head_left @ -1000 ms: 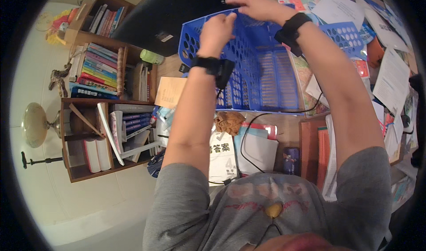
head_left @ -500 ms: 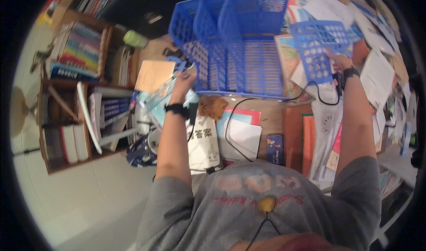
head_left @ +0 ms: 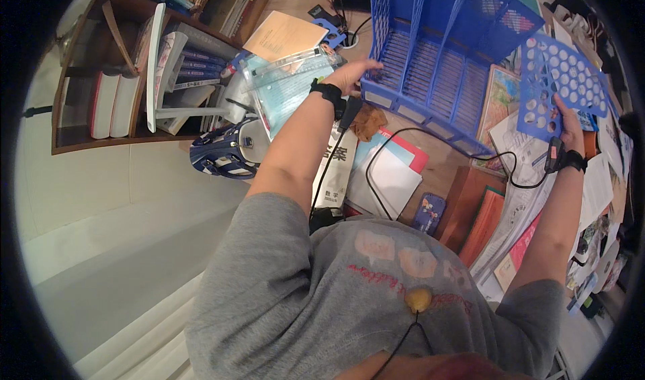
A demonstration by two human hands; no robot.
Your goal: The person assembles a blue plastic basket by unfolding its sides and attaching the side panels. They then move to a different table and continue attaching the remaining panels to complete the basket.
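Observation:
A blue plastic file rack [head_left: 435, 71] with upright dividers stands on the desk in front of me. My left hand [head_left: 351, 76] grips its near left corner, the fingertips hooked over the edge. In my right hand [head_left: 570, 126] is a blue plastic panel [head_left: 537, 88] full of round holes, pinched at its lower edge. The panel is tilted, to the right of the rack and apart from it. Both wrists wear black bands with cables.
Papers [head_left: 594, 192] and books crowd the right side. A tan envelope [head_left: 285, 36] and a clear teal folder [head_left: 282, 88] lie left of the rack. Nearer me are a brown plush item [head_left: 368, 122], a blue tin [head_left: 428, 212] and a loose black cable [head_left: 368, 172]. A bookshelf [head_left: 114, 17] stands left.
My left hand has moved onto the rack's near left corner. The panel stays in my right hand, now farther out to the right. The whole view has shifted and turned.

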